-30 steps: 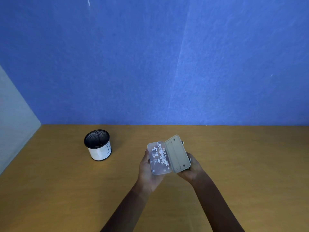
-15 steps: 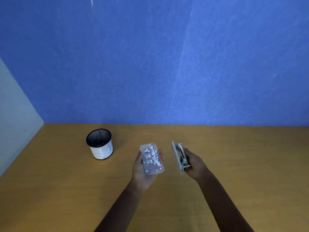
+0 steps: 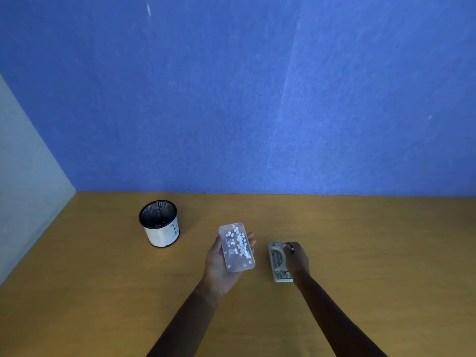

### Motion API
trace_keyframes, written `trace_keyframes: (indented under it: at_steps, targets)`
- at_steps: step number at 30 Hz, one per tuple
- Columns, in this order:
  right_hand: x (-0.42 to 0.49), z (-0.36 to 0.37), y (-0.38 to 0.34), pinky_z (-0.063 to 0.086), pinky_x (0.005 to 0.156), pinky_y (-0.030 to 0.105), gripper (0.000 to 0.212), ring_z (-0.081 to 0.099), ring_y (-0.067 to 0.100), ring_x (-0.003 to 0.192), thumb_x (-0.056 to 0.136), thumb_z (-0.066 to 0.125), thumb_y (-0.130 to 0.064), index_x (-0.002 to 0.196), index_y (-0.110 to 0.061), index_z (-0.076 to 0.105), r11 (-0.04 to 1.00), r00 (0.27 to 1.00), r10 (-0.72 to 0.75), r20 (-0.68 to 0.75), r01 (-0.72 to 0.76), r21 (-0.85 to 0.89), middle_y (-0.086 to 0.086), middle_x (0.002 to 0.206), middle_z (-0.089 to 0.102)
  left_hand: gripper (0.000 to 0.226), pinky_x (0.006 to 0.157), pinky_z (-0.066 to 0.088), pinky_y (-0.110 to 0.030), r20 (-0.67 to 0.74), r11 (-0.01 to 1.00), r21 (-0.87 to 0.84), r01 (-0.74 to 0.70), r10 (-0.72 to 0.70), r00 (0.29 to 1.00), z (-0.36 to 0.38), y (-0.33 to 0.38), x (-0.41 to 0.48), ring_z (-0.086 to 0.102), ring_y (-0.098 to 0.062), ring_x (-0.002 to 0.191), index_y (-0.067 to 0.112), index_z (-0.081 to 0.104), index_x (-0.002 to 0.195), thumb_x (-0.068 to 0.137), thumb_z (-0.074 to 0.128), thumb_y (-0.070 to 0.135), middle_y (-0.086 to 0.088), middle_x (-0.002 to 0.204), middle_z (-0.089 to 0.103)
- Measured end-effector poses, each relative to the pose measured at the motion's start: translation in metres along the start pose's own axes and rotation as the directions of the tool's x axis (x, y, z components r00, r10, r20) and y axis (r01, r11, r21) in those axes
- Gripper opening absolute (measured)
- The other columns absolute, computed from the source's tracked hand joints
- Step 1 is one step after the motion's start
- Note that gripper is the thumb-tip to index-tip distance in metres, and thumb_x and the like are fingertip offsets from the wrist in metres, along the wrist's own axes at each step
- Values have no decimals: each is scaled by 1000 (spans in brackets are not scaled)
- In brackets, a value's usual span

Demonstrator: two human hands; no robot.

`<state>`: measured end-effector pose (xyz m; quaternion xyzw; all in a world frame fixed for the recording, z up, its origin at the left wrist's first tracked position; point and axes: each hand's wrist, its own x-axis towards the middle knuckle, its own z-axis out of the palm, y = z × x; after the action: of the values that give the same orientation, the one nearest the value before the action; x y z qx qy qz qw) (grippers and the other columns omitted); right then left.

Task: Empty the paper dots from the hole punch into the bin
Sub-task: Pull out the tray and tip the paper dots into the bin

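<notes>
Mesh bin (image 3: 159,222), black with a white paper band around its lower part, stands on the wooden desk (image 3: 386,253). Right of the bin, the left hand (image 3: 221,264) lies palm up, cradling a clear plastic tray (image 3: 237,247) strewn with white paper dots (image 3: 238,239). Farther right of the bin, the right hand (image 3: 296,258) grips the grey hole punch (image 3: 278,262), which sits on the desk.

A clear tray (image 3: 236,247) strewn with white dots (image 3: 239,240) lies level on an upturned palm, the grey punch (image 3: 278,261) on the table just right, the black mesh bin (image 3: 159,222) upright far left.
</notes>
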<state>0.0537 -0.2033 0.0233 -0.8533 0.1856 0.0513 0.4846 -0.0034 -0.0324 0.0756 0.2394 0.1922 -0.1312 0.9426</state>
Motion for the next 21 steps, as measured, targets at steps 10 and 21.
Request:
trace_keyframes:
  at_steps: [10, 21]
  targets:
    - [4, 3, 4, 32, 74, 23, 30, 57, 36, 111, 97, 45, -11, 119, 5, 57, 1000, 1000, 18, 8, -18, -15, 24, 122, 62, 50, 83, 45, -33, -15, 999, 44, 12, -11, 1000, -2, 1, 3, 61, -29, 94, 2, 58, 108, 98, 25, 38, -18, 84, 75]
    - [3, 4, 10, 32, 73, 23, 30, 57, 35, 109, 97, 44, -10, 118, 6, 57, 998, 999, 46, 14, -46, -34, 24, 121, 62, 50, 83, 46, -33, -15, 997, 78, -1, 2, 1000, -6, 4, 7, 62, -27, 94, 3, 60, 105, 97, 25, 37, -18, 86, 76]
